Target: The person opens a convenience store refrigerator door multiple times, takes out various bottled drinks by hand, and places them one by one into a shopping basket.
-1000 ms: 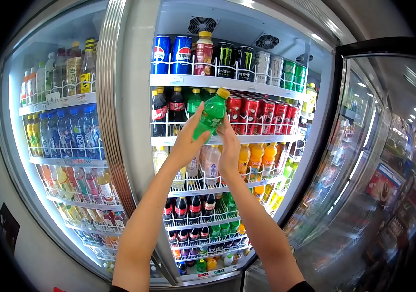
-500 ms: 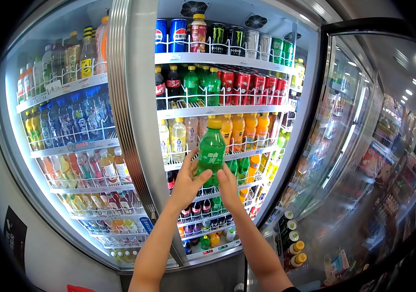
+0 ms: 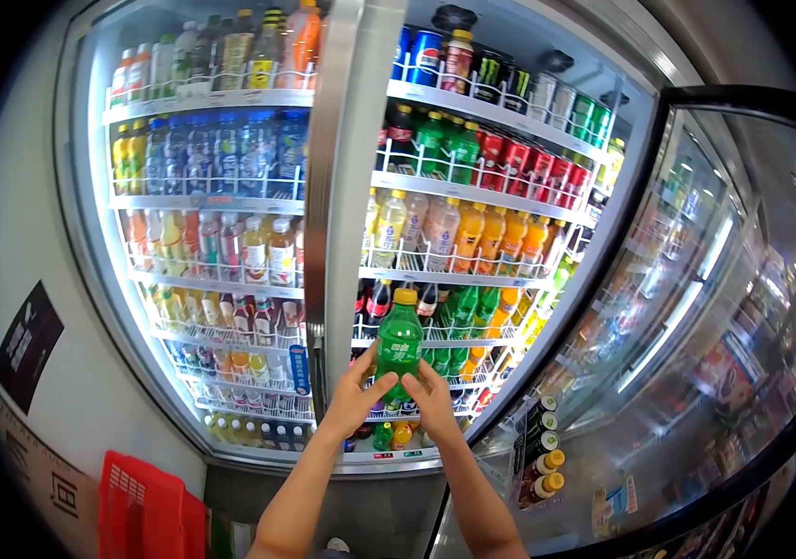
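A green soda bottle (image 3: pixel 401 337) with a yellow cap is held upright in front of the open fridge. My left hand (image 3: pixel 358 391) is closed around its lower left side, thumb across the front. My right hand (image 3: pixel 431 399) grips the lower right side, its thumb also on the front. The label faces me. Behind the bottle are fridge shelves with cola bottles (image 3: pixel 379 300) and more green bottles (image 3: pixel 463 312). Orange juice bottles (image 3: pixel 491 238) stand on the shelf above.
The open glass door (image 3: pixel 640 307) swings out on the right. A closed fridge section (image 3: pixel 207 200) full of drinks stands left. A red basket (image 3: pixel 142 508) and a cardboard box (image 3: pixel 53 484) are at the lower left. Red cans (image 3: pixel 514 168) line an upper shelf.
The view has turned left and tilted down, bringing the red basket into sight. Both hands have lowered the green bottle, still holding it.
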`<state>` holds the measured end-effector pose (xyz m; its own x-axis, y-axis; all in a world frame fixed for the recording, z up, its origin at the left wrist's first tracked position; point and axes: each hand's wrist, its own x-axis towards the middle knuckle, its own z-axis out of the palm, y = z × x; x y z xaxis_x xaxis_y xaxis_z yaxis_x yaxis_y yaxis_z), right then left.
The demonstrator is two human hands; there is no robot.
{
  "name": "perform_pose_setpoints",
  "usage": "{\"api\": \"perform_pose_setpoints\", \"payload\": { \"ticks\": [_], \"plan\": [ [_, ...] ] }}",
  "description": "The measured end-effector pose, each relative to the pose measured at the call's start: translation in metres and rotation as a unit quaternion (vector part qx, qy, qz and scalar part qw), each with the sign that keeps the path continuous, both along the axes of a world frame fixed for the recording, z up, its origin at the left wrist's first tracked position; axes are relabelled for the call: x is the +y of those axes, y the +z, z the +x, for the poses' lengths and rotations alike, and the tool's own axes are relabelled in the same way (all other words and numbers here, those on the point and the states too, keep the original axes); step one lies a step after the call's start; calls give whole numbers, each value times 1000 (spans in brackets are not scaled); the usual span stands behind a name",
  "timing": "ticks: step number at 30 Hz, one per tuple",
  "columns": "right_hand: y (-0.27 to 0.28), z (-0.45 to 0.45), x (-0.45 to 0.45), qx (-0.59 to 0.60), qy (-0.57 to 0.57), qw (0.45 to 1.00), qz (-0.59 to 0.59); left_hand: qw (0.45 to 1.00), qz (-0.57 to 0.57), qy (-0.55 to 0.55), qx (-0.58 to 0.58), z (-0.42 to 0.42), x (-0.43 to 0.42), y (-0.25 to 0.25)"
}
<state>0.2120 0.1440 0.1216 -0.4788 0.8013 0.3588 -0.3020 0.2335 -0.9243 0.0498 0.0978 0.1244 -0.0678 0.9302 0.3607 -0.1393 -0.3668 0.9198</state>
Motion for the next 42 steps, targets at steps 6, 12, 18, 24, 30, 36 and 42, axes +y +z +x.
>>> {"api": "perform_pose_setpoints", "payload": {
  "ticks": [6,12,18,24,30,36,42],
  "plan": [
    [-16,-5,-30,-19,44,998,31,998,-21,54,-17,-1,-59,-15],
    [-19,-21,-63,-27,142,989,-11,988,20,149,-21,3,-116,-38],
    [-44,-63,-101,-139,211,967,16,964,-92,244,-52,-24,-185,-72],
    [-71,-103,-130,-163,320,933,25,945,-109,307,-23,-51,-246,-92],
    [-85,-134,-146,-188,351,917,19,933,-114,337,-57,-76,-269,-114],
    [-101,-180,-152,-219,381,898,30,925,-137,353,25,-119,-284,-139],
    [-101,-240,-168,-209,397,893,38,915,-148,376,4,-164,-305,-129]
  ]
}}
